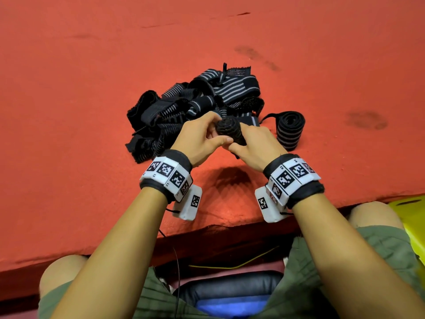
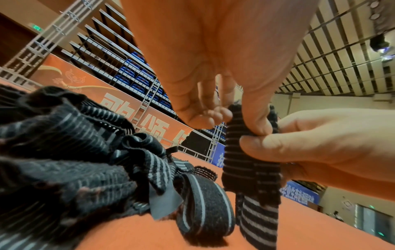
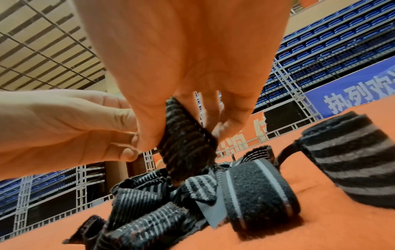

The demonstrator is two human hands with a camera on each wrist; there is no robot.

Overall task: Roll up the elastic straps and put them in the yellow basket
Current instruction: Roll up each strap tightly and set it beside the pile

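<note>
Both hands grip one half-rolled elastic strap above the red mat

Head view: left hand (image 1: 202,139) and right hand (image 1: 255,143) pinch the rolled strap (image 1: 230,131) just in front of the loose strap pile (image 1: 195,107); a finished roll (image 1: 290,130) lies to the right, the yellow basket (image 1: 411,224) at the right edge. Left wrist view: thumbs meet on the strap (image 2: 245,152). Right wrist view: fingers (image 3: 226,125) curl round it (image 3: 188,145) over the pile

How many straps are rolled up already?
2. One finished roll stands on the red mat right of the pile. The other, partly rolled strap is held between left hand and right hand. More could hide in the pile.
</note>
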